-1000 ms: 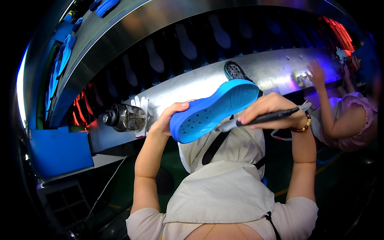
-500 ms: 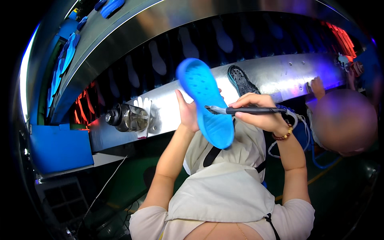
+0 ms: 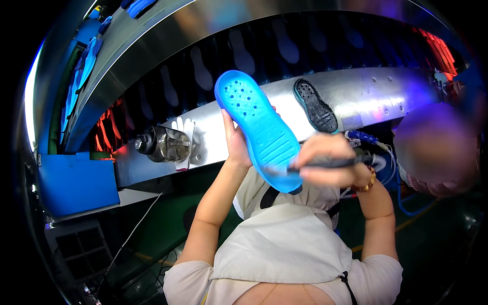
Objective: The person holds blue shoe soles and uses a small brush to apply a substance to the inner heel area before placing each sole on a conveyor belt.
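My left hand [image 3: 236,141] is closed around the left edge of a bright blue shoe sole [image 3: 262,134], held tilted above my lap with its dotted, ribbed inner side up. A black-handled brush [image 3: 351,162] is gripped in my right hand [image 3: 328,152], which is smeared by motion. The blurred brush tip lies over the sole's lower end, close to the surface; whether it touches I cannot tell. On the metal ledge just beyond my right hand lies a dark sole [image 3: 316,108] with a teal rim and holes at one end.
Left on the metal ledge [image 3: 218,145] are a dark-lidded bottle [image 3: 165,144] and a white glove [image 3: 186,133]. Behind the ledge, a row of soles [image 3: 240,51] stands in a dark conveyor opening. A co-worker [image 3: 437,145] sits at the right, near white hoses [image 3: 391,168].
The blue sole has turned to face up more fully, showing its dots and ribs. My right hand has moved the brush down toward the sole's lower end.
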`<state>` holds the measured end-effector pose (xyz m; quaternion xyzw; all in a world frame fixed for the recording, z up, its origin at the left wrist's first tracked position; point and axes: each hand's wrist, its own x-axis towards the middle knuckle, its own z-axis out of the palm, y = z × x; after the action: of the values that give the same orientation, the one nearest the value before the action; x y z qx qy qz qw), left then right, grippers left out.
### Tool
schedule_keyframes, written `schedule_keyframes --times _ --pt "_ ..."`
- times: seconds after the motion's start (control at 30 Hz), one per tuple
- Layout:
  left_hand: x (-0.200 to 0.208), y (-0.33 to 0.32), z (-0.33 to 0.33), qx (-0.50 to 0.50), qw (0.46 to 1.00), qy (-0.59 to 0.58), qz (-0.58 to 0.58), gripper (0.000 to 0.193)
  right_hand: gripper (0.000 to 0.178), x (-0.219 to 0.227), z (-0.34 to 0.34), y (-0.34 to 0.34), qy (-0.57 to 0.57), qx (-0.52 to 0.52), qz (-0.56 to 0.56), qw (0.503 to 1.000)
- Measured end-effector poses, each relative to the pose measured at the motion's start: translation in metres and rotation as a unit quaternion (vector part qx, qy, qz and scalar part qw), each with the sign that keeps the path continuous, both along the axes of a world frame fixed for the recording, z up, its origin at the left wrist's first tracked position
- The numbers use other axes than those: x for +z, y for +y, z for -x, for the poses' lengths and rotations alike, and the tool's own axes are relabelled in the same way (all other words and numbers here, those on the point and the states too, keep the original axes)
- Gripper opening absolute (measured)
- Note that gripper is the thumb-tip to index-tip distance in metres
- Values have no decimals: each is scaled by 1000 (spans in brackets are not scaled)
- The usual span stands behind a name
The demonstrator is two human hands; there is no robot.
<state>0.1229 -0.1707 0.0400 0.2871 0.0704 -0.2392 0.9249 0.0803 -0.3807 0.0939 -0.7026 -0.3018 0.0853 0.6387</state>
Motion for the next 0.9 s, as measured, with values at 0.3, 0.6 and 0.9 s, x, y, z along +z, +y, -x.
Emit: schedule_keyframes --times 0.3,0.6,0.9 --pt "28 -3 -3 26 998 -62 -4 84 13 -1 3 6 -14 52 -71 996" --pt "38 4 -10 40 995 -89 -23 82 18 -14 5 -6 44 75 -107 990" --pt "62 -7 -7 100 995 -18 -21 70 17 -37 9 1 234 -45 -286 928"
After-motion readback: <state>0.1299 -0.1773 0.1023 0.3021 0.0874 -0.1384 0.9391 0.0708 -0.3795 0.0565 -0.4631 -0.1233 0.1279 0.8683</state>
